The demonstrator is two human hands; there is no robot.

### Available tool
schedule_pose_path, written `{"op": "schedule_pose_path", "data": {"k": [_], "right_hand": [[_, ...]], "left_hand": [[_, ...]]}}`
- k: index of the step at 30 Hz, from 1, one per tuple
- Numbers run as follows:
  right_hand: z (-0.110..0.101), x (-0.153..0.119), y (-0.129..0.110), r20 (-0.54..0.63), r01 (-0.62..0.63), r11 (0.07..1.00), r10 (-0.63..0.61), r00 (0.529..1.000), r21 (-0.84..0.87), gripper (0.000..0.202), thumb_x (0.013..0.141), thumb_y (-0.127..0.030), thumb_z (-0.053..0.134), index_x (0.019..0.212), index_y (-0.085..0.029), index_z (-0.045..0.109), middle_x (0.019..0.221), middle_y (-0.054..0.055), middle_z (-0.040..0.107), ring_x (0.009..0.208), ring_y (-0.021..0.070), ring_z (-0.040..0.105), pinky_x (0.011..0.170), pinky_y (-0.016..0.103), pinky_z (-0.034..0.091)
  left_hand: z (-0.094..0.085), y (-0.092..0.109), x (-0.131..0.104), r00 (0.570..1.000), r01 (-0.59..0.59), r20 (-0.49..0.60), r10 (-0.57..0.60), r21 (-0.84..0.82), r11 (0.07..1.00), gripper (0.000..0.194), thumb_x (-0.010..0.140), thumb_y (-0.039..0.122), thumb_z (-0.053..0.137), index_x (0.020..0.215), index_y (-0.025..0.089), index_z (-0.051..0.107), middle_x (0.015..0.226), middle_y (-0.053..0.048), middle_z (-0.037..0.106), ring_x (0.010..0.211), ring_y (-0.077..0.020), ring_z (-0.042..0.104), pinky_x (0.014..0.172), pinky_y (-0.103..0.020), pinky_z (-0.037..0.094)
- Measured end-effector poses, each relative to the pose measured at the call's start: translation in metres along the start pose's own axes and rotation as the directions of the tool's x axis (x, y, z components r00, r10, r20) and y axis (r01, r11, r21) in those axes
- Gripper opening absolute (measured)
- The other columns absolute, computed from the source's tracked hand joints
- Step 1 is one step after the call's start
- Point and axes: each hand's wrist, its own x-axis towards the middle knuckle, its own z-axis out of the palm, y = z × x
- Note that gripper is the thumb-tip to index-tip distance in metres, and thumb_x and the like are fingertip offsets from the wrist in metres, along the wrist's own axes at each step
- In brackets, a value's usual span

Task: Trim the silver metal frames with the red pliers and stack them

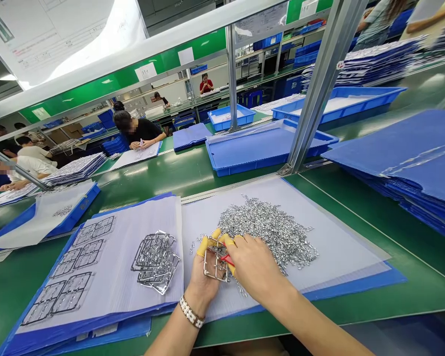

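Observation:
My left hand point(199, 281), with yellow covers on its fingertips, is closed on a shiny silver sprue frame point(205, 267) and holds it tilted above the white sheet. My right hand point(255, 269), also in yellow fingertip covers, grips red-handled nippers point(228, 259) against the frame; fingers hide their jaws. Just behind both hands spreads a large heap of small silver parts point(267, 230). Left of my left hand lies a loose stack of similar sprue frames point(157, 262). Several more frames point(72, 291) lie in pairs farther left on the same white sheet.
A metal post point(315, 89) rises behind the heap. Beyond it stand a wide blue tray point(250, 148) and more trays. Blue sheets point(404, 153) are stacked at right. A blue tray point(85, 198) sits at left. A co-worker point(141, 128) works across the green bench point(159, 180).

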Motion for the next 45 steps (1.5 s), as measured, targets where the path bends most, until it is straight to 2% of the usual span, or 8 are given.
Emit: {"op": "schedule_pose_path", "data": {"k": [5, 8, 18, 22, 29, 33, 39, 45], "right_hand": [[0.000, -0.005, 0.008, -0.020, -0.038, 0.999, 0.039, 0.999, 0.003, 0.020, 0.082, -0.027, 0.062, 0.100, -0.019, 0.062, 0.087, 0.006, 0.065, 0.085, 0.0245, 0.057, 0.070, 0.036, 0.033], [0.002, -0.010, 0.016, 0.005, -0.076, 0.997, 0.076, 0.997, -0.011, 0.022, 0.081, -0.031, 0.064, 0.099, -0.019, 0.062, 0.090, 0.007, 0.066, 0.089, 0.0250, 0.056, 0.072, 0.036, 0.032], [0.007, -0.012, 0.016, 0.079, -0.044, 0.999, 0.046, 0.996, -0.021, 0.018, 0.081, -0.026, 0.061, 0.097, -0.017, 0.060, 0.090, 0.008, 0.065, 0.090, 0.0253, 0.055, 0.072, 0.037, 0.030], [0.006, -0.012, 0.015, 0.069, -0.027, 0.999, 0.030, 0.997, -0.031, 0.019, 0.082, -0.025, 0.060, 0.099, -0.018, 0.060, 0.090, 0.008, 0.065, 0.089, 0.0255, 0.055, 0.072, 0.037, 0.030], [0.007, -0.012, 0.010, 0.046, -0.006, 0.996, 0.010, 0.999, -0.084, 0.020, 0.081, -0.009, 0.053, 0.097, -0.018, 0.062, 0.086, 0.009, 0.065, 0.083, 0.0237, 0.057, 0.068, 0.036, 0.031], [0.005, -0.014, 0.011, 0.012, -0.033, 0.997, 0.033, 0.999, -0.064, 0.018, 0.084, -0.012, 0.053, 0.097, -0.018, 0.062, 0.085, 0.008, 0.065, 0.082, 0.0230, 0.057, 0.068, 0.037, 0.031], [0.001, -0.025, 0.007, 0.048, -0.010, 1.000, 0.010, 0.999, 0.008, 0.019, 0.078, -0.022, 0.064, 0.096, -0.019, 0.061, 0.088, 0.006, 0.064, 0.086, 0.0237, 0.055, 0.071, 0.037, 0.030], [0.006, -0.028, 0.001, 0.063, -0.009, 1.000, 0.007, 0.998, 0.024, 0.014, 0.078, -0.022, 0.063, 0.091, -0.019, 0.060, 0.087, 0.005, 0.064, 0.086, 0.0235, 0.054, 0.073, 0.037, 0.029]], "left_hand": [[0.002, 0.006, -0.002, 0.997, 0.041, 0.069, -0.042, 0.009, 0.999, 0.034, 0.090, 0.036, 0.050, 0.112, 0.016, 0.065, 0.104, -0.008, 0.070, 0.074, -0.0158, 0.063, 0.069, -0.029, 0.049], [0.002, 0.008, -0.003, 0.995, 0.068, 0.078, -0.069, 0.022, 0.997, 0.037, 0.090, 0.039, 0.048, 0.113, 0.016, 0.064, 0.114, -0.009, 0.067, 0.067, -0.0148, 0.061, 0.071, -0.035, 0.050], [-0.001, 0.006, 0.000, 0.995, 0.069, 0.062, -0.072, 0.061, 0.996, 0.040, 0.090, 0.040, 0.048, 0.115, 0.014, 0.063, 0.123, -0.011, 0.062, 0.058, -0.0108, 0.054, 0.064, -0.031, 0.048], [0.001, 0.006, -0.001, 0.995, 0.069, 0.067, -0.074, 0.068, 0.995, 0.037, 0.091, 0.039, 0.046, 0.111, 0.015, 0.065, 0.119, -0.009, 0.065, 0.056, -0.0095, 0.054, 0.061, -0.029, 0.048], [0.001, 0.008, -0.003, 0.997, 0.050, 0.051, -0.056, 0.098, 0.994, 0.036, 0.090, 0.040, 0.047, 0.110, 0.015, 0.066, 0.122, -0.010, 0.063, 0.062, -0.0107, 0.058, 0.062, -0.028, 0.049], [-0.001, 0.012, -0.002, 0.995, 0.063, 0.067, -0.068, 0.082, 0.995, 0.039, 0.090, 0.041, 0.047, 0.110, 0.014, 0.065, 0.123, -0.010, 0.062, 0.060, -0.0105, 0.058, 0.062, -0.029, 0.049], [0.001, 0.013, 0.001, 0.996, 0.059, 0.069, -0.062, 0.047, 0.997, 0.039, 0.088, 0.042, 0.048, 0.112, 0.016, 0.064, 0.120, -0.010, 0.063, 0.089, -0.0235, 0.065, 0.072, -0.033, 0.049], [0.001, 0.011, 0.001, 0.998, 0.040, 0.048, -0.043, 0.057, 0.998, 0.039, 0.088, 0.042, 0.048, 0.112, 0.016, 0.064, 0.120, -0.011, 0.063, 0.090, -0.0246, 0.065, 0.077, -0.035, 0.049]]}}
